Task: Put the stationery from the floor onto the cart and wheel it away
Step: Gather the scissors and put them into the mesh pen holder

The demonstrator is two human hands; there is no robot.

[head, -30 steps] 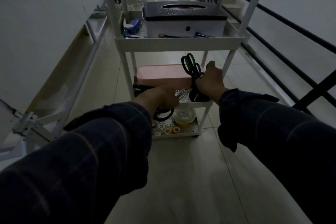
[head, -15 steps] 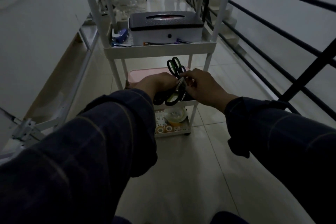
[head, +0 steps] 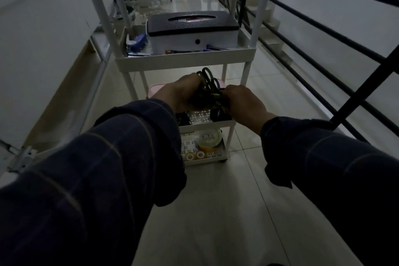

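Observation:
A white three-tier cart (head: 185,61) stands ahead of me on the tiled floor. Above its middle shelf, my left hand (head: 180,94) and my right hand (head: 243,103) together grip a bundle of scissors (head: 208,84) with green and dark handles. A pink box (head: 154,90) lies on that shelf behind my hands. The bottom shelf holds a large clear tape roll (head: 208,138) and two small tape rolls (head: 194,155). On the top shelf sit a dark-lidded white box (head: 192,30), a blue stapler (head: 138,42) and pens (head: 179,51).
A black metal railing (head: 323,49) runs along the right side of the corridor. White metal frames (head: 95,75) lean by the left wall. Pale floor tiles (head: 216,211) stretch between me and the cart.
Both hands have come together on the scissors and lifted the bundle above the middle shelf. The view has tilted so the cart sits lower and farther from me.

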